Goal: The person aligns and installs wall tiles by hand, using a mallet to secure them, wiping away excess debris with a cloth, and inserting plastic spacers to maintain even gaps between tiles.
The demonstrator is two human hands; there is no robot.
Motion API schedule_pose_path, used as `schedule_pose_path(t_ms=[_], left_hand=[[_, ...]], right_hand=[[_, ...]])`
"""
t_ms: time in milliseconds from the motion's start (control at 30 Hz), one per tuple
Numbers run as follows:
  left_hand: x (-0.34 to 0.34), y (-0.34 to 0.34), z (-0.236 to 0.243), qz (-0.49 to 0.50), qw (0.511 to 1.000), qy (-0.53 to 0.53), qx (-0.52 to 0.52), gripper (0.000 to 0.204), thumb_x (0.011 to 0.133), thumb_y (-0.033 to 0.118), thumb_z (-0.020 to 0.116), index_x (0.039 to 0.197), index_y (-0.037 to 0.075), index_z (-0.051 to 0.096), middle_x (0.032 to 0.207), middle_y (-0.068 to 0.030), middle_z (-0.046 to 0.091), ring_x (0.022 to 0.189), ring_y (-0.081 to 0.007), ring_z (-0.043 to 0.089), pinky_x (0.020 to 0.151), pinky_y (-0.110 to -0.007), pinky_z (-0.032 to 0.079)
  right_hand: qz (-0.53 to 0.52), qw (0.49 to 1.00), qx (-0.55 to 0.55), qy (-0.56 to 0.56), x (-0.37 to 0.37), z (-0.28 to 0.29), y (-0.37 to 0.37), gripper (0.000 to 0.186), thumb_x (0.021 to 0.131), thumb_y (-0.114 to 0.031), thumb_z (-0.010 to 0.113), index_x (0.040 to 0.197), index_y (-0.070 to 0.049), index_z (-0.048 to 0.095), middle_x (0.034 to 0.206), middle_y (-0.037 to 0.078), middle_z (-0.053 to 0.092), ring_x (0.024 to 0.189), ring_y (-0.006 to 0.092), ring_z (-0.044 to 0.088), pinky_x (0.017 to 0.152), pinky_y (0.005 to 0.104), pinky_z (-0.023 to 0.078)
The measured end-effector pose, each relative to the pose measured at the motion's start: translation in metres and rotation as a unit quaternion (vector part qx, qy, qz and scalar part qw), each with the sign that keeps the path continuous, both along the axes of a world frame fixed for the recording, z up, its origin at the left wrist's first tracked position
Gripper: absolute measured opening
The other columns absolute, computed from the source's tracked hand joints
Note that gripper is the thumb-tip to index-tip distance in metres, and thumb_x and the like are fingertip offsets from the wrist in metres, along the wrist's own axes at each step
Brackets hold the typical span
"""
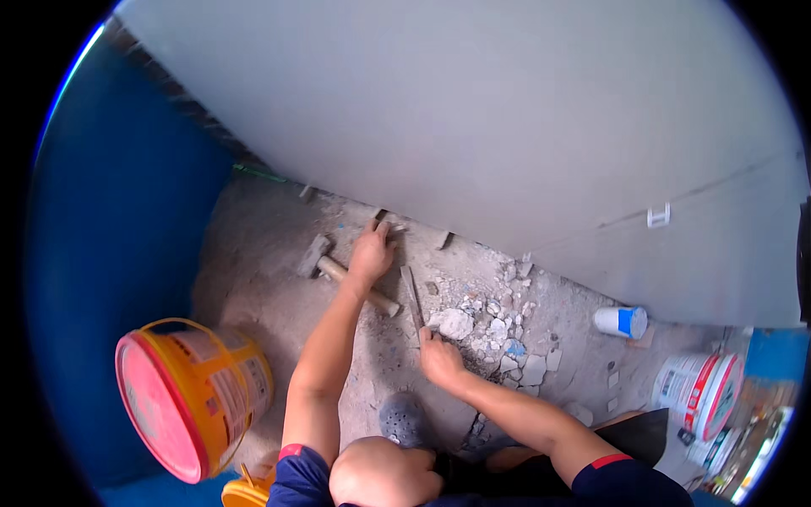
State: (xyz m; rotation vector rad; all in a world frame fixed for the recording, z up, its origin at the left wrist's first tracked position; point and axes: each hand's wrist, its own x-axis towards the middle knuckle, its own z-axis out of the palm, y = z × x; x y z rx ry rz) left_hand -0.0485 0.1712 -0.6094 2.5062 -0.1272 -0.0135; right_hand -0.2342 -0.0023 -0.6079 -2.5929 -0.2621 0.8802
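Note:
My left hand (373, 249) reaches to the foot of the grey wall (490, 127), its fingers bent at a small dark-edged piece (378, 215); what exactly they grip is unclear. A hammer (355, 283) with a wooden handle lies just left of and below that hand. My right hand (439, 359) is closed on the lower end of a long flat metal bar (409, 287), like a chisel, angled up toward the wall. Broken white rubble (456, 324) is spread over the dusty floor (253, 262) to the right of the bar.
A yellow bucket with a red lid (160, 406) stands left beside a blue panel (118, 211). A white cylindrical container (608, 321) lies rightward near the wall, with a white-and-red bucket (684, 389) beyond. My grey clog (405, 414) is below my hands. Another yellow bucket (241, 490) shows at the bottom.

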Motion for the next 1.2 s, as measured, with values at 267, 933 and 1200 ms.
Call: schedule_pose_path(t_ms=[267, 933, 1200], left_hand=[[-0.020, -0.013, -0.009, -0.011, 0.995, -0.081, -0.065, 0.017, 0.083, 0.006, 0.062, 0.099, 0.003, 0.068, 0.096, -0.0177, 0.063, 0.087, -0.0402, 0.062, 0.075, -0.044, 0.051], [-0.039, -0.131, -0.035, -0.128, 0.974, -0.033, -0.184, 0.015, 0.078, 0.000, 0.062, 0.093, 0.000, 0.065, 0.098, -0.0193, 0.062, 0.087, -0.0411, 0.062, 0.077, -0.045, 0.052], [-0.044, -0.122, -0.030, -0.109, 0.971, -0.047, -0.208, 0.023, 0.079, 0.001, 0.062, 0.102, -0.001, 0.063, 0.100, -0.0193, 0.062, 0.090, -0.0402, 0.062, 0.081, -0.044, 0.052]], right_hand=[[-0.063, 0.994, 0.092, -0.001, -0.018, 0.007, -0.038, 0.044, 0.082, -0.032, 0.063, 0.104, 0.004, 0.052, 0.082, 0.024, 0.066, 0.080, 0.0431, 0.066, 0.074, 0.0500, 0.052], [-0.383, 0.906, 0.178, -0.028, 0.014, 0.017, -0.062, 0.025, 0.094, -0.016, 0.052, 0.111, -0.001, 0.042, 0.070, 0.014, 0.060, 0.056, 0.0257, 0.063, 0.060, 0.0418, 0.049], [-0.530, 0.799, 0.270, 0.087, 0.030, 0.009, -0.041, 0.033, 0.096, -0.033, 0.053, 0.103, -0.001, 0.055, 0.074, 0.017, 0.062, 0.063, 0.0315, 0.063, 0.061, 0.0426, 0.048]])
